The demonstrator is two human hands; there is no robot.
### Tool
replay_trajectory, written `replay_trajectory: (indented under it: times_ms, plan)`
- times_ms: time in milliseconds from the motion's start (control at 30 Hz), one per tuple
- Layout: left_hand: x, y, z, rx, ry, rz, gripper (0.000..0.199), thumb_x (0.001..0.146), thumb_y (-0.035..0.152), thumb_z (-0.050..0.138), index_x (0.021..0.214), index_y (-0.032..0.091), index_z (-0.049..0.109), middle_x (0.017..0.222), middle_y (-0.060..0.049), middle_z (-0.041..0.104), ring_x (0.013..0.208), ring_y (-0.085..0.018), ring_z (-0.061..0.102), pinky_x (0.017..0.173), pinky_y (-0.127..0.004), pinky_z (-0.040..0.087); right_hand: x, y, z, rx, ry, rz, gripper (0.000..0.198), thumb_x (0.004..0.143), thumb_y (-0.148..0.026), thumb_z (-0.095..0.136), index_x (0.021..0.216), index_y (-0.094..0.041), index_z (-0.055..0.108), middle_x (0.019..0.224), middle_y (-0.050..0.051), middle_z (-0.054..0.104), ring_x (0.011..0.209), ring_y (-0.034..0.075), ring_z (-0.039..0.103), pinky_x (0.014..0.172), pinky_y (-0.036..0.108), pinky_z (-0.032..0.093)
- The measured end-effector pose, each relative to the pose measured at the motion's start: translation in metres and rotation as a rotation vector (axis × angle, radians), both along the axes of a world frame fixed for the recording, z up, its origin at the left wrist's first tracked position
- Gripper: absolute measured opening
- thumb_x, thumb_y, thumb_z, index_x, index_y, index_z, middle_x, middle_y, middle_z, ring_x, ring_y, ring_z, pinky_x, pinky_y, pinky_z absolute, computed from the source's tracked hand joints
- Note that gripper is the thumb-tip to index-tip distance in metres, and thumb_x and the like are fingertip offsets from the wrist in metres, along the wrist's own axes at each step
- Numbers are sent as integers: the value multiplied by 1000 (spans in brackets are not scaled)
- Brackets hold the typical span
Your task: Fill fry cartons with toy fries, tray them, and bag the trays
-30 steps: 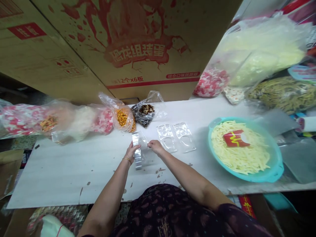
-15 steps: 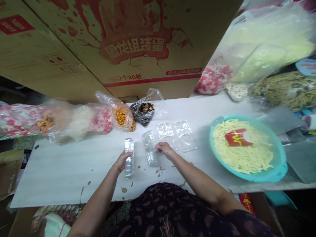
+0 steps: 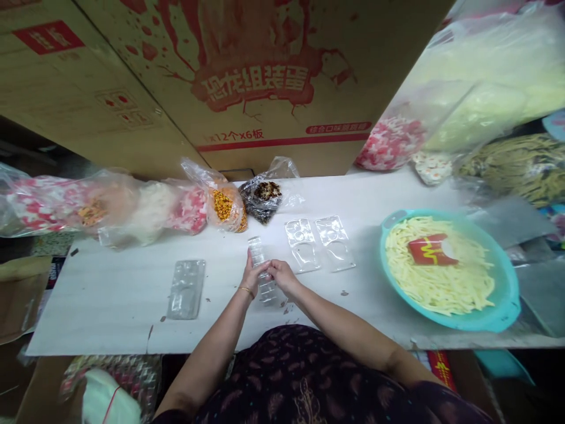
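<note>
My left hand (image 3: 252, 274) is closed around a clear plastic blister tray stack (image 3: 266, 292), which stands tilted up on edge above the table. My right hand (image 3: 281, 275) meets it from the other side, its thumb and fingers pinched at the stack's edge. Left of my hands, another clear plastic tray (image 3: 186, 290) lies flat, perhaps several nested together. To the right, two clear trays with round hollows lie side by side, the nearer tray (image 3: 302, 246) and the farther tray (image 3: 335, 242).
A turquoise basin (image 3: 450, 321) of pale strips, with a red carton (image 3: 430, 250) on top, stands at right. Along the back are bags of yellow kernels (image 3: 227, 209), dark pieces (image 3: 263, 203) and pink-white pieces (image 3: 189, 211). Large cardboard boxes (image 3: 265, 118) rise behind the white table (image 3: 119, 294).
The tray stack that my left hand held on edge now lies flat at left. My left hand has moved right and grips the middle stack, now turned on edge, together with my right hand.
</note>
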State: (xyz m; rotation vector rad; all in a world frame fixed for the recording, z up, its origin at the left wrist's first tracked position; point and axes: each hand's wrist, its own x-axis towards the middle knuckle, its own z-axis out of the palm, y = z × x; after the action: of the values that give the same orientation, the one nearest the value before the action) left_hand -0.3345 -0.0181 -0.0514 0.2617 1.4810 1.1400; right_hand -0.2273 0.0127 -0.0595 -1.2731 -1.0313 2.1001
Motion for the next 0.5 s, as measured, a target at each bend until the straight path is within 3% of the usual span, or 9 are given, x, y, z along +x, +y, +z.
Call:
replay_trajectory:
  times_ms: [133, 267, 400, 500]
  plan:
    - [-35, -18, -4, -49, 113, 50, 74, 49, 23, 72, 119, 23, 47, 85, -1, 63, 79, -18, 58, 73, -29, 43, 21, 12, -1, 19, -101, -2, 10, 65, -24, 51, 57, -17, 53, 42, -5, 49, 43, 9, 44, 51, 23, 34]
    - [-80, -43, -6, -104, 150, 46, 67, 54, 29, 70, 117, 22, 49, 87, -3, 64, 77, -19, 59, 69, -30, 44, 29, 36, -8, 56, -174, 64, 11, 68, -25, 50, 60, -17, 54, 44, -3, 52, 44, 9, 46, 52, 24, 38]
    - [-77, -39, -9, -66, 150, -7, 70, 57, 28, 70, 122, 25, 45, 103, -4, 62, 91, -20, 57, 80, -31, 42, 25, 62, -17, 111, -294, 88, 11, 69, -22, 51, 61, -18, 58, 52, 0, 56, 55, 13, 53, 60, 28, 43]
    - [-67, -19, -14, -54, 144, -21, 74, 56, 27, 71, 124, 25, 43, 107, -5, 61, 101, -22, 54, 87, -33, 39, 50, 77, -17, 246, -425, 46, 8, 68, -18, 54, 67, -19, 62, 77, 5, 62, 83, 19, 56, 79, 33, 41]
